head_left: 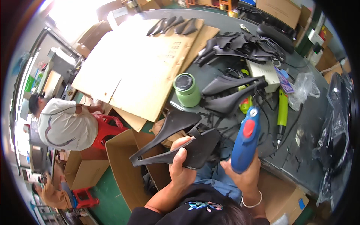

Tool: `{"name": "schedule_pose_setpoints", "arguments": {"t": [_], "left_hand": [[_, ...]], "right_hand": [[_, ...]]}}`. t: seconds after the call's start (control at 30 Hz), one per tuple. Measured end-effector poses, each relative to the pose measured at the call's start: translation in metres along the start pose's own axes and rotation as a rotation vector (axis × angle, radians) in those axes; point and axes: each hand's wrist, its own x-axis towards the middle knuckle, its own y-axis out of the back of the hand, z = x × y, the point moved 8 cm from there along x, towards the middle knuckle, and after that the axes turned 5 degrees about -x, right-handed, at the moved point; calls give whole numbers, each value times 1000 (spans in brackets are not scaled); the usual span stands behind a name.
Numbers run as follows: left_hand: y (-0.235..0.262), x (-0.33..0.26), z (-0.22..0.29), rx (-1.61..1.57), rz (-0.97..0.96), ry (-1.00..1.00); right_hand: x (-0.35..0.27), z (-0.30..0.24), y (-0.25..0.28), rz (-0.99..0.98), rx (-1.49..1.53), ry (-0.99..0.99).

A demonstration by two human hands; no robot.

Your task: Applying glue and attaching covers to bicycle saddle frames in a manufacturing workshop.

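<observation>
My left hand [181, 167] is closed on a black bicycle saddle shell [200, 150] with a long split nose, thumb on its near face. The narrow end points left, over an open cardboard box. In my right hand [247, 176] is a blue handheld tool [244, 144] with a red button, held upright just right of the shell and apart from it. What its far tip is made for I cannot make out. Another black saddle shell [228, 97] lies on the dark table beyond, beside a green lidded jar [186, 90].
A cardboard sheet [138, 63] with several black saddle parts covers the table's left. A heap of black pieces [243, 47], a white box [263, 75], a yellow-green corded tool [282, 116] and clear plastic [304, 88] lie right. An open carton [125, 172] stands lower left; two people sit further left.
</observation>
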Motion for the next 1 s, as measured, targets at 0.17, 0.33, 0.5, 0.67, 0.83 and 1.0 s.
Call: {"name": "schedule_pose_setpoints", "arguments": {"t": [0.17,0.33,0.5,0.67,0.83,1.0], "left_hand": [[0,11,31,37,15,-222],[11,7,45,68,11,-359],[3,7,47,40,-122,-390],[-19,12,59,144,-348,-465],[-26,15,78,327,-464,-395],[-20,28,86,441,-260,-95]], "right_hand": [[-23,2,-19,-211,-267,136],[-30,-7,-32,-321,-307,217],[-31,-10,-34,-334,-323,245],[-27,-13,-34,-336,-340,259],[-28,-15,-30,-341,-308,286],[-29,-7,-30,-331,-416,327]]}}
